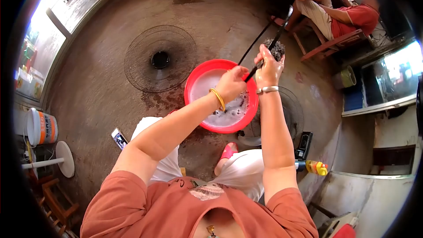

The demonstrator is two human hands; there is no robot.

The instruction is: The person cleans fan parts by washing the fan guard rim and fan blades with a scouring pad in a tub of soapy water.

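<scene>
My left hand (232, 83), with a gold bangle at its wrist, is closed round the lower end of a long black rod (283, 25). The rod slants up and away to a shiny tip. Farther along it, my right hand (269, 70) presses a grey wire scouring ball (277, 49) against the rod. A second thin dark rod (255, 42) runs beside it; its lower end is hidden by my left hand. Below both hands stands a red basin (222, 129) with foamy, greyish water (233, 117). Dark bits show in the foam.
A round wire fan guard (139, 55) lies left of the basin, another guard (294, 110) to its right. A phone (118, 139), a white bucket (46, 128) and a yellow-capped bottle (316, 167) are near me. A person (352, 20) sits at the upper right.
</scene>
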